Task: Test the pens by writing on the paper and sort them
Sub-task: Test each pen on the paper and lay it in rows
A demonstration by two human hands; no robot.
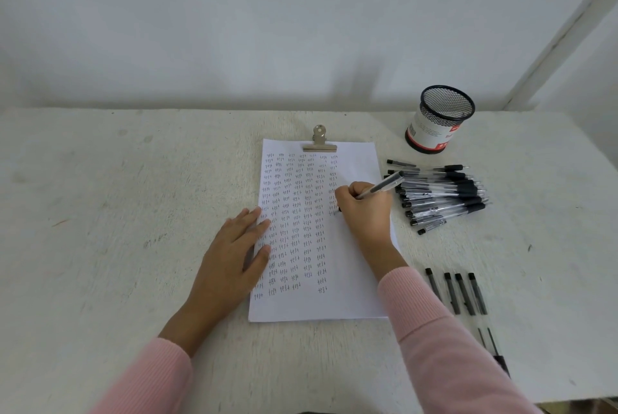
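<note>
The clipped paper (347,273), filled with columns of small handwritten "test" marks, lies under the flat, open-fingered left hand (234,253) and the right hand (364,209) clamped around one pen (381,187), a pen pile (441,196) right of it, four dark pens (456,293) nearer, one mesh cup (438,119) beyond.

Looks like plain office or study corner, sparse. I sit at rough white table (117,213) pushed against bare white wall (234,29). Under my right hand (363,209): paper (351,280) held by metal bulldog clip (319,139). Beyond hand and to its right: black mesh pen cup (438,119), still wearing shop label. Right of hand: heap of stick pens (444,193). White frame post (561,39) slants up at far right. Nothing domestic in sight, only stationery.
</note>
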